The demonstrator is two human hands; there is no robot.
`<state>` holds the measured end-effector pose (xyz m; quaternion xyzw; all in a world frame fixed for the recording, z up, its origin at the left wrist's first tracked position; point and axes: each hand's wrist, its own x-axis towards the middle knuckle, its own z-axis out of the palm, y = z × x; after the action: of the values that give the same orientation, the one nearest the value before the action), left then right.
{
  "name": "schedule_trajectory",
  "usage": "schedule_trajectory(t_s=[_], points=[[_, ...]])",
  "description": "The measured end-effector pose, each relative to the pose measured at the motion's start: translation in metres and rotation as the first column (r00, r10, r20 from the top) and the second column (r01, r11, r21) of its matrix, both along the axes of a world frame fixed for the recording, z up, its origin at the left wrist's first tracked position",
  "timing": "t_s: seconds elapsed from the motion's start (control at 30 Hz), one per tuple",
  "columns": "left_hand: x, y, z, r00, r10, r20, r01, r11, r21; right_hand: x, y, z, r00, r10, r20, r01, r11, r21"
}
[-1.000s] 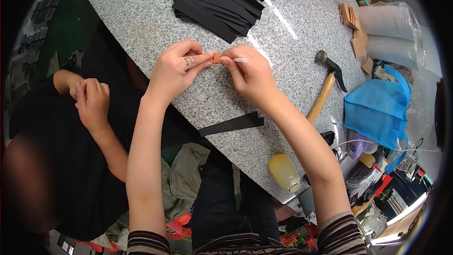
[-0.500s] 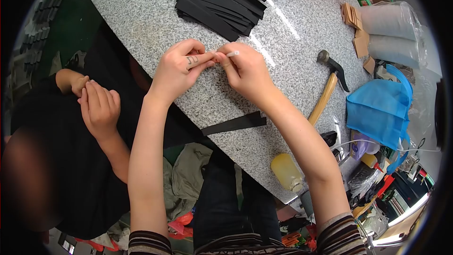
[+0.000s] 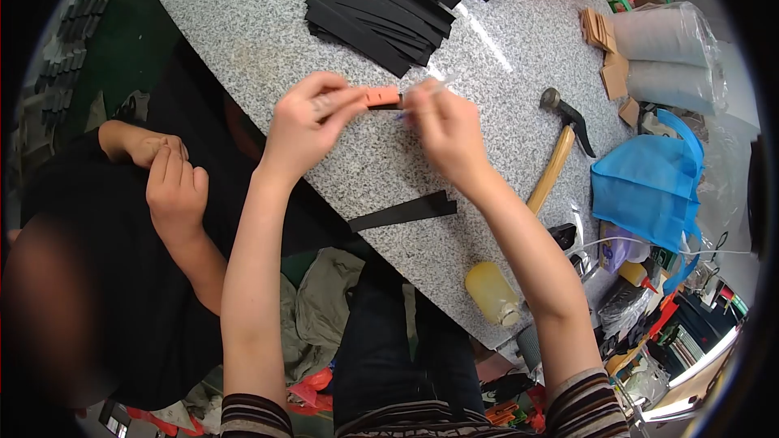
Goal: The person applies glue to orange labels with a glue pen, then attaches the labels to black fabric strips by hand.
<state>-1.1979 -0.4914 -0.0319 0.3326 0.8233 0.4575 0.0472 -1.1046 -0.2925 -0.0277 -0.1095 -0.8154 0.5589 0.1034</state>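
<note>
The left hand (image 3: pixel 312 118) pinches 1 orange piece (image 3: pixel 383 96); the right hand (image 3: pixel 446 120), blurred, is curled around 1 pen (image 3: pixel 448 81). If the left pinch loosens, the piece may slip.

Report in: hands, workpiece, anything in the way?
Left hand pinching marked orange piece. Right hand, motion-blurred, gripping pen-like stick. No obstruction seen; hammer lies apart from both hands.

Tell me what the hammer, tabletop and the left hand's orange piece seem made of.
Hammer: handle seemingly wood, tan and smooth-looking; head probably metal, dark with a dull sheen. Tabletop: stone or a stone-look surface, grey-speckled, apparently polished, since it throws bright reflections. Orange piece: flat-coloured and matte, possibly plastic or card; too small to settle.
</note>
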Motion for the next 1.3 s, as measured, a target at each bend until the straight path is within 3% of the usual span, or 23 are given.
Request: schedule_trajectory(t_s=[0.03, 0.1, 0.13, 0.2, 0.3, 0.33, 0.4, 0.47, 0.53, 0.63, 0.7, 0.73, 0.77, 0.87, 0.93, 1.0, 1.03, 1.07, 1.17, 1.3], points=[[-0.003, -0.002, 0.002, 0.991, 0.134, -0.025, -0.133, 0.99, 0.057, 0.01, 0.01, 0.003, 0.993, -0.076, 0.09, 0.084, 0.992, -0.095], [-0.013, -0.015, 0.006, 0.915, 0.4, -0.047, -0.387, 0.905, 0.178, 0.026, 0.043, 0.022, 0.953, -0.104, 0.284, 0.111, 0.994, -0.008], [-0.025, -0.025, 0.003, 0.861, 0.485, -0.155, -0.459, 0.871, 0.172, 0.032, 0.056, 0.026, 0.93, -0.094, 0.356, 0.054, 0.991, 0.121], [-0.041, -0.035, 0.002, 0.796, 0.594, -0.12, -0.593, 0.804, 0.048, 0.04, 0.072, 0.033, 0.865, -0.106, 0.491, -0.088, 0.931, 0.355], [-0.064, -0.045, -0.019, 0.789, 0.413, -0.455, -0.524, 0.839, -0.147, 0.049, 0.075, 0.029, 0.898, -0.149, 0.414, -0.128, 0.812, 0.569], [-0.058, -0.04, -0.013, 0.79, 0.391, -0.473, -0.523, 0.831, -0.187, 0.052, 0.075, 0.028, 0.915, -0.158, 0.37, -0.12, 0.772, 0.624], [-0.034, -0.021, 0.008, 0.791, 0.344, -0.505, -0.521, 0.811, -0.264, 0.057, 0.07, 0.039, 0.914, -0.163, 0.371, -0.063, 0.848, 0.527], [-0.007, -0.014, 0.01, 0.933, 0.171, -0.317, -0.271, 0.912, -0.307, 0.072, 0.067, 0.048, 0.911, -0.157, 0.381, -0.036, 0.891, 0.453], [0.016, 0.0, 0.014, 0.982, 0.105, -0.158, -0.154, 0.925, -0.347, 0.094, 0.067, 0.054, 0.909, -0.133, 0.396, -0.044, 0.912, 0.408], [0.018, 0.004, 0.011, 0.989, 0.1, -0.105, -0.131, 0.93, -0.343, 0.123, 0.07, 0.057, 0.907, -0.122, 0.402, -0.064, 0.906, 0.418], [0.017, 0.004, 0.018, 0.997, 0.069, 0.025, -0.054, 0.922, -0.383, 0.137, 0.072, 0.055, 0.922, -0.108, 0.373, -0.085, 0.881, 0.465], [0.016, 0.005, 0.022, 0.995, 0.054, 0.081, -0.017, 0.917, -0.398, 0.134, 0.072, 0.053, 0.951, -0.086, 0.296, -0.082, 0.854, 0.513], [0.023, 0.006, 0.025, 1.0, 0.009, 0.02, -0.002, 0.943, -0.332, 0.128, 0.072, 0.049, 0.974, -0.06, 0.216, -0.073, 0.826, 0.559], [0.063, 0.005, 0.052, 0.866, 0.018, 0.499, 0.025, 0.996, -0.08, 0.101, 0.065, 0.04, 0.996, 0.003, 0.089, -0.059, 0.772, 0.632], [0.097, 0.0, 0.051, 0.794, -0.048, 0.606, 0.101, 0.993, -0.053, 0.086, 0.059, 0.029, 0.991, 0.029, 0.133, -0.108, 0.761, 0.639], [0.125, 0.003, 0.042, 0.826, 0.005, 0.564, 0.123, 0.974, -0.188, 0.073, 0.06, 0.014, 0.969, 0.053, 0.241, -0.197, 0.753, 0.628], [0.134, 0.005, 0.031, 0.95, -0.008, 0.311, 0.088, 0.966, -0.243, 0.071, 0.064, 0.013, 0.975, 0.047, 0.218, -0.176, 0.761, 0.624], [0.141, 0.007, 0.027, 0.999, -0.03, 0.034, 0.038, 0.958, -0.284, 0.069, 0.066, 0.015, 0.98, 0.041, 0.195, -0.155, 0.769, 0.62], [0.154, 0.011, 0.026, 0.994, 0.109, 0.026, -0.096, 0.95, -0.296, 0.09, 0.068, 0.034, 0.986, -0.066, 0.156, -0.025, 0.853, 0.521], [0.172, 0.006, 0.009, 0.999, 0.044, 0.027, -0.034, 0.948, -0.316, 0.176, 0.071, 0.093, 0.972, -0.154, 0.179, 0.068, 0.909, 0.412]])
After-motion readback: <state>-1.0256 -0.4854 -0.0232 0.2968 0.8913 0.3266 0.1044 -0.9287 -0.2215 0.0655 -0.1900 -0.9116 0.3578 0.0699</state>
